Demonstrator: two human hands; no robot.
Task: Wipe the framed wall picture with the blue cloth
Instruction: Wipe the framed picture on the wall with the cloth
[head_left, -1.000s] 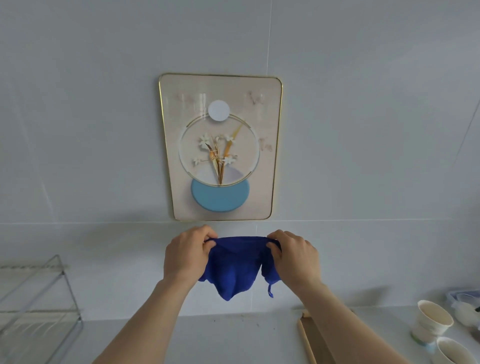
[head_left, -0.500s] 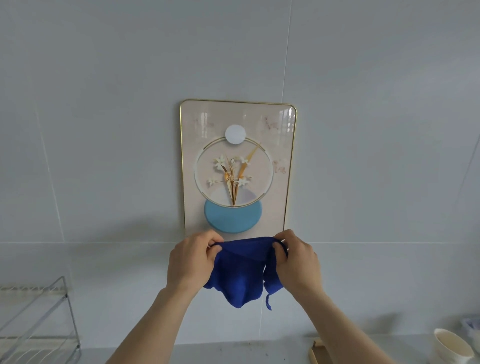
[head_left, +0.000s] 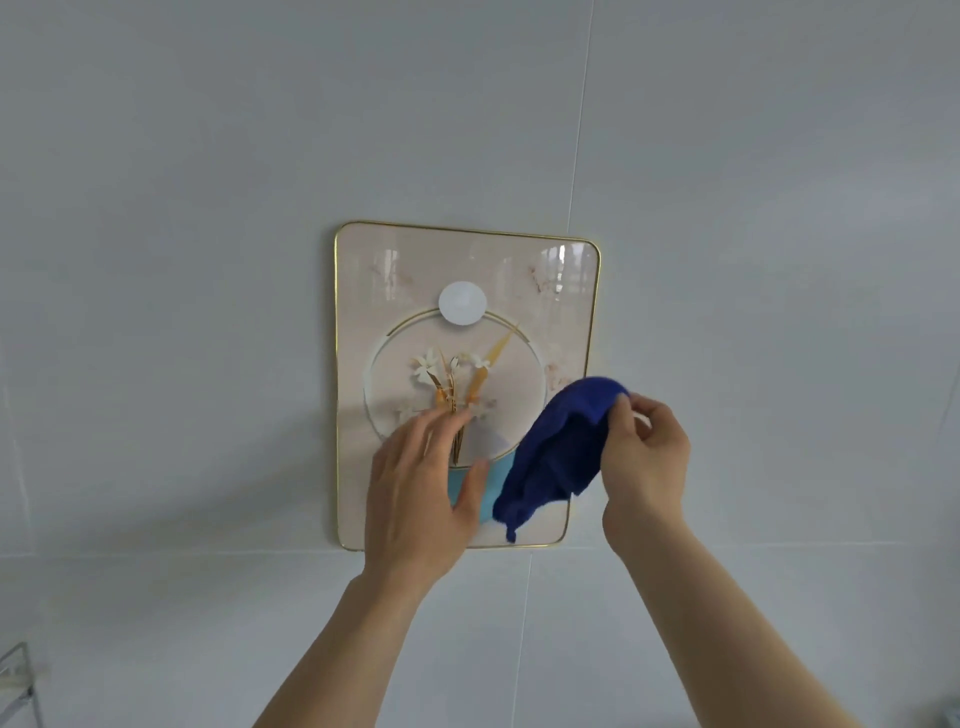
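Observation:
The framed wall picture (head_left: 462, 270) hangs on the pale tiled wall, with a thin gold frame, a flower motif in a ring and a light blue disc low down. My right hand (head_left: 644, 457) pinches the dark blue cloth (head_left: 556, 457) by its upper edge; the cloth hangs in front of the picture's lower right part. My left hand (head_left: 415, 493) is raised with fingers spread over the picture's lower left, holding nothing. Whether its fingertips touch the glass is unclear.
Grey-white wall tiles (head_left: 208, 364) surround the picture, with a horizontal joint just below the frame. The tip of a metal wire rack (head_left: 18, 670) shows at the bottom left corner.
My left hand has let go of the cloth and opened up over the picture. My right hand lifted the cloth up and right. My view tilted upward, so the counter and cups dropped out of sight.

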